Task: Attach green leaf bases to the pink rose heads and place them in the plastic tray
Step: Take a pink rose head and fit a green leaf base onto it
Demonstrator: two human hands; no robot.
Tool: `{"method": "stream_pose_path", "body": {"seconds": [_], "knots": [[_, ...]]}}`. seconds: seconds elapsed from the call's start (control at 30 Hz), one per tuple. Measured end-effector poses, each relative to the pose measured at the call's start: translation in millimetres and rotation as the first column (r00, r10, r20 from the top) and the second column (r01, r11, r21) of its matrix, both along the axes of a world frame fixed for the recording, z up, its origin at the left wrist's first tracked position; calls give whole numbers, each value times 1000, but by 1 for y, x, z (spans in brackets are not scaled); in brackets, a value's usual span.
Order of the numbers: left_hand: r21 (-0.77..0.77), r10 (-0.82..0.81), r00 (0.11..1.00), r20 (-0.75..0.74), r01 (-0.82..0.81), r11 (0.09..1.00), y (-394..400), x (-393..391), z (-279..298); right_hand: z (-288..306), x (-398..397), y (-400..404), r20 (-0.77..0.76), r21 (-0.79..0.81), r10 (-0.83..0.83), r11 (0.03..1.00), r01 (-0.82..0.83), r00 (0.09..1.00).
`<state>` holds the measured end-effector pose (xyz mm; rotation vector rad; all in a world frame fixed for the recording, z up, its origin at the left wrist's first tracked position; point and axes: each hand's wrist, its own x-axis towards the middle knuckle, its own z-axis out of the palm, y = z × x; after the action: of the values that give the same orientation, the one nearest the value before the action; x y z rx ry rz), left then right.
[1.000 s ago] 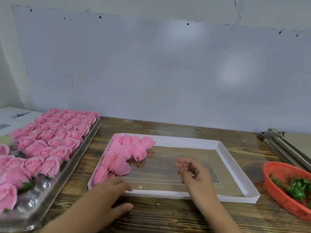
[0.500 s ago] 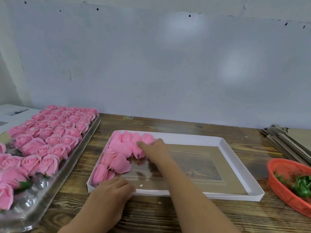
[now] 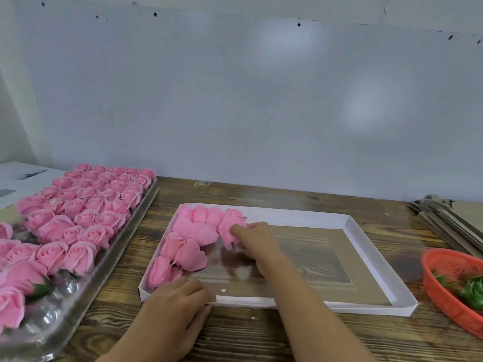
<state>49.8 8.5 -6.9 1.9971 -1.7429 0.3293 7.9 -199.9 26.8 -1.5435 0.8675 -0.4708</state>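
Note:
Several pink rose heads [image 3: 193, 246] lie on their sides in the left part of a shallow white box [image 3: 300, 215] with a clear bottom. My right hand [image 3: 257, 240] reaches into the box, and its fingers pinch one pink rose head [image 3: 229, 231] at the end of the back row. My left hand [image 3: 180, 304] grips the box's front left rim, fingers on top and thumb below. At the left stands a clear plastic tray [image 3: 125, 244] filled with upright pink roses [image 3: 86, 218]. Green leaf bases [image 3: 470, 292] lie in an orange basket [image 3: 441, 296] at the right edge.
A stack of flat cardboard sheets [image 3: 449, 220] lies at the back right. Printed papers [image 3: 23, 178] lie behind the plastic tray. A grey wall closes off the wooden table's far side. The right half of the white box holds no roses.
My right hand moved from the middle of the box to the back left and took hold of a rose head. My left hand stayed on the box's front corner.

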Motion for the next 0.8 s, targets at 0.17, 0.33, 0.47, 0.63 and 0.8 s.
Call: {"method": "stream_pose_path", "body": {"seconds": [0.17,0.33,0.47,0.63,0.8], "knots": [[-2,163,973,-166,-166,986,-4,-6,6,0,-54,-19,181,280,67,953,-116,981],[152,196,652,-732,-123,981,-44,-21,36,8,-88,-8,291,205,102,965,-166,951],[30,11,360,-933,46,999,-82,-37,46,7,-94,10,331,-59,150,989,-138,932],[-214,-175,239,-955,-151,965,-107,-48,41,-1,-96,26,339,-283,138,958,-39,931],[-238,-230,66,-971,-226,945,-110,-50,30,-7,-93,31,399,-214,43,976,48,916]]}}
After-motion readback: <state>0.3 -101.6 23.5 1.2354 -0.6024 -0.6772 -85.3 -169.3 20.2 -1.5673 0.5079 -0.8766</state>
